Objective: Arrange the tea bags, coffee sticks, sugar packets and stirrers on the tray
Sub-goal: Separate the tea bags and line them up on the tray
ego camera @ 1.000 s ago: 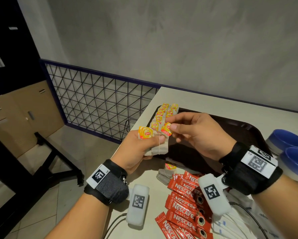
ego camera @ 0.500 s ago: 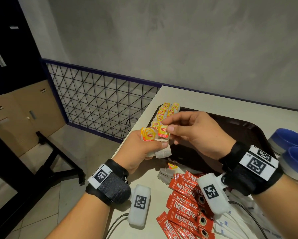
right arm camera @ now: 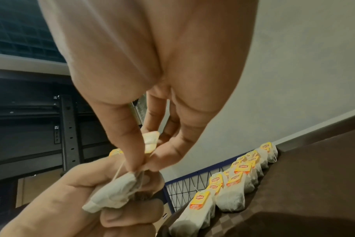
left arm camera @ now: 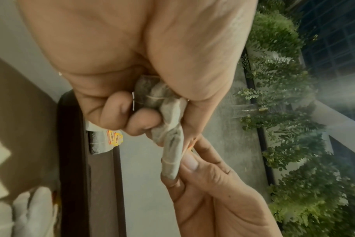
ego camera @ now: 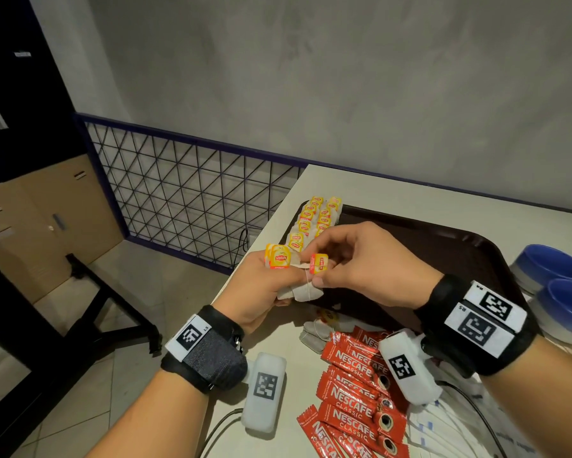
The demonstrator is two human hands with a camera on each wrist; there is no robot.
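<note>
The left hand (ego camera: 261, 289) is gripping a small bunch of tea bags (ego camera: 299, 290), fingers curled round the pouches, just above the near left corner of the tray (ego camera: 459, 246). The right hand (ego camera: 360, 266) is pinching one yellow tag (ego camera: 320, 262) and its string between thumb and forefinger, working one bag loose from the bunch. Two rows of tea bags (right arm camera: 233, 181) are already lying along the tray's left edge, tags up. A few more bags (ego camera: 314, 332) are sitting on the table (ego camera: 393, 196) beside the coffee sticks (ego camera: 354, 385), which are lying off the tray, near the front.

To do this well, I judge the right hand should be drawing the tag out slowly, since the strings look tangled and a sharp tug could tear the paper or drag a second bag along. The left hand should be loosening only enough to free one pouch, then the bag should be going down at the near end of a row, tag facing up like its neighbours
</note>
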